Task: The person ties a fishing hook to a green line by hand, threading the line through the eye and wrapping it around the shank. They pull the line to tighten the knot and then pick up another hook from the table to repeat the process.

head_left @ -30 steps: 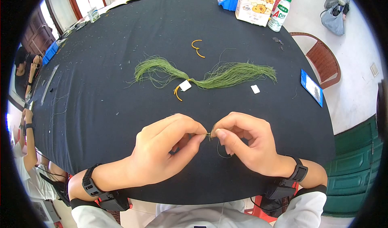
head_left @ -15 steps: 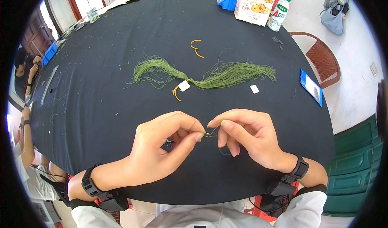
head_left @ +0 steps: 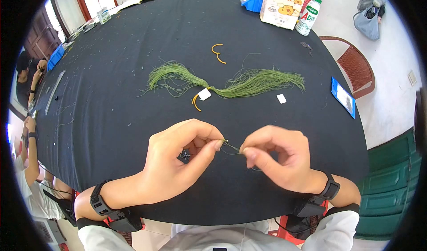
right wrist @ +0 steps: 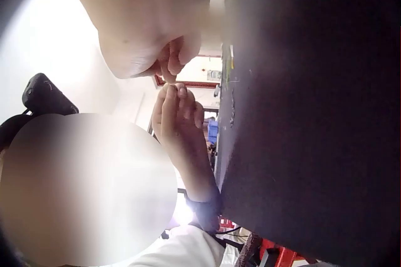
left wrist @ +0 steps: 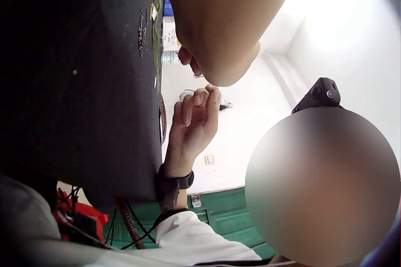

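My left hand [head_left: 180, 160] pinches a thin green thread [head_left: 233, 147] between thumb and forefinger, with a tiny shiny bit [head_left: 226, 140] at the fingertips. A short way to the right, my right hand [head_left: 282, 162] pinches the same thread, which runs between the two hands over the near part of the table. Small dark pieces [head_left: 184, 156] show on the cloth through the gap in the left hand. Beyond the hands lies a bundle of green threads [head_left: 258, 83], gathered at its middle beside a white tag [head_left: 204, 94]. Both wrist views show the hands raised above the cloth.
Yellow curved pieces [head_left: 218, 54] and a second white tag [head_left: 281, 99] lie around the bundle. A blue packet [head_left: 343, 97] is at the right edge. Farther back stand a bottle [head_left: 308, 16], a carton [head_left: 283, 6] and a blue bin [head_left: 252, 2]. Other people sit at the left.
The hands were close together; half a second ago the right fingers were spread near the thread. Now the right hand pinches it and has moved right, while the left hand keeps its pinch.
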A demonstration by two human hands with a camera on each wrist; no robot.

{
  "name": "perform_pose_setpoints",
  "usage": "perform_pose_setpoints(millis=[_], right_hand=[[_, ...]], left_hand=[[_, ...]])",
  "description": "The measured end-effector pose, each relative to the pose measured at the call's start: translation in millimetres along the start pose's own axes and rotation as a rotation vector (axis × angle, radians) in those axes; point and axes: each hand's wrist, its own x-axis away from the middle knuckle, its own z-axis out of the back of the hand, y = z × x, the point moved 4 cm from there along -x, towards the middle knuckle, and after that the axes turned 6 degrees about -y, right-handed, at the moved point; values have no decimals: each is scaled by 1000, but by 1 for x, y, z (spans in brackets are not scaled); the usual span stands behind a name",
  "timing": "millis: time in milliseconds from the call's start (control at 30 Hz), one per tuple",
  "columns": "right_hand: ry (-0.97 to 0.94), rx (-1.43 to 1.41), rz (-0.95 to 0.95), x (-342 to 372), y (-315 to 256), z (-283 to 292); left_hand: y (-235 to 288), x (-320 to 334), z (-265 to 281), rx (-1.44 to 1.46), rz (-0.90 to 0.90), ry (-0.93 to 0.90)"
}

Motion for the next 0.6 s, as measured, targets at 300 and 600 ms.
perform_pose_setpoints(millis=[300, 600], right_hand=[[-199, 163, -113, 0, 0, -14], [-271, -527, -446, 2, 18, -25]], left_hand=[[0, 0, 0, 15, 12, -8], [9, 2, -2, 328, 183, -129]])
